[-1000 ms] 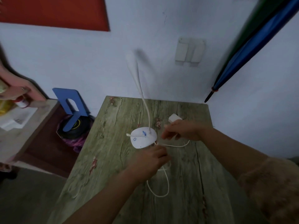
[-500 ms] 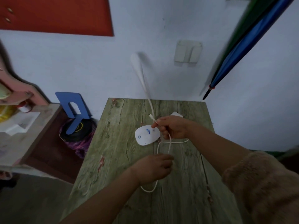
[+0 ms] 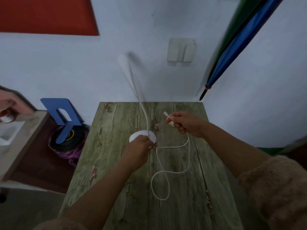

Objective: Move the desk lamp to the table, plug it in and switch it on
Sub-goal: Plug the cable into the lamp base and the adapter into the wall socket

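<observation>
The white desk lamp stands on the green wooden table (image 3: 116, 163), its round base (image 3: 152, 136) near the table's middle and its thin neck (image 3: 141, 103) rising to a blurred head (image 3: 123, 61) against the wall. My left hand (image 3: 139, 146) rests on the near side of the base, covering part of it. My right hand (image 3: 184, 124) is closed on the end of the white cable, and the plug tip (image 3: 166, 113) sticks out past my fingers. The cable (image 3: 159, 185) loops loosely over the table. A white wall socket plate (image 3: 181, 50) sits above the table.
A blue and green folded umbrella (image 3: 232, 52) leans in the right corner. A blue bookend (image 3: 61, 113) stands over a dark round object to the left of the table. A low shelf (image 3: 25, 130) is at the far left. A red board (image 3: 46, 15) hangs on the wall.
My left hand moved from the cable up onto the lamp base. My right hand drew the cable end to the right and a little away from the lamp, spreading the loop out.
</observation>
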